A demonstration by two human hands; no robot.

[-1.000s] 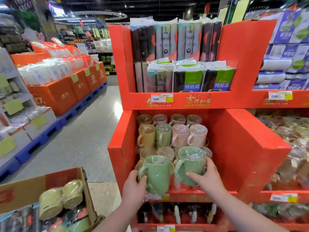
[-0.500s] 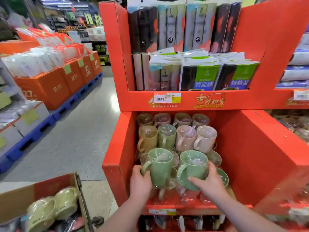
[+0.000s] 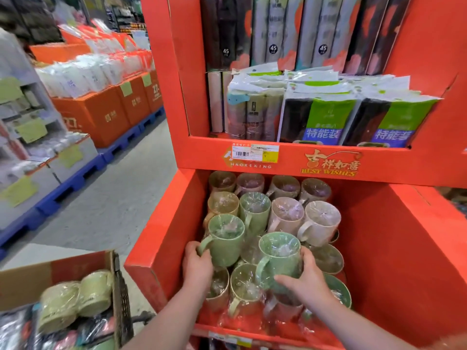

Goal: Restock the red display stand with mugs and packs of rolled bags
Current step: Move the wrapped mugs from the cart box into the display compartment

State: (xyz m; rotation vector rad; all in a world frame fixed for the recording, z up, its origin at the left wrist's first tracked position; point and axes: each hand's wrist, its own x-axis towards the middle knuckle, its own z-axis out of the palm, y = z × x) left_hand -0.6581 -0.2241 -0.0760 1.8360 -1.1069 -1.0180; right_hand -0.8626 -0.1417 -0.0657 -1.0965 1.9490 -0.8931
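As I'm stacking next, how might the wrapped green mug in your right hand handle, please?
Probably slippery: glossy film wraps the green mug in the right hand. Likely tippy once released, resting on rims of the lower mugs. Looks rigid.

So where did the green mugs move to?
The left hand carried the left green mug, and the right hand the right green mug, deeper into the red stand, above the front mugs; both still grip. Back mugs and bag packs stayed.
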